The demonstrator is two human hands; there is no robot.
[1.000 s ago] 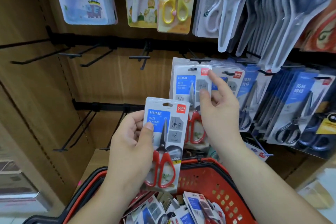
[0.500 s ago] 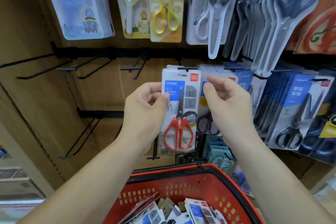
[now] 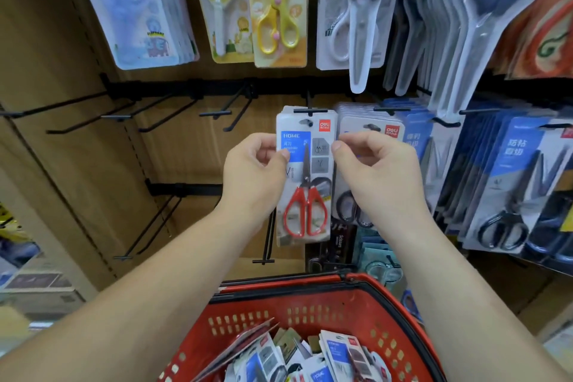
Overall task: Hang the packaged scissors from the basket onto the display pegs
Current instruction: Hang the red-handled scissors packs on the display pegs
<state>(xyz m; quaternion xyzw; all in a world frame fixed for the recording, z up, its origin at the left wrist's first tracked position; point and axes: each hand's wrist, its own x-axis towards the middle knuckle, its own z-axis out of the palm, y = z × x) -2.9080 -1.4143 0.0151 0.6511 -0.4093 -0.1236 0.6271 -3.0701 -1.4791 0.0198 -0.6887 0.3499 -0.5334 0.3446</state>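
red basket [image 3: 310, 298], packaged scissors [image 3: 338, 353] piled inside

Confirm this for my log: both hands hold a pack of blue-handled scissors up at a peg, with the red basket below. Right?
Not quite. The head view shows the scissors pack has red handles, not blue. The left hand and right hand do hold it at the peg, above the red basket.

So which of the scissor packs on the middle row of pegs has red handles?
The red-handled pack that both hands, left hand and right hand, pinch by its edges. The neighbouring packs to its right hold black-handled scissors.
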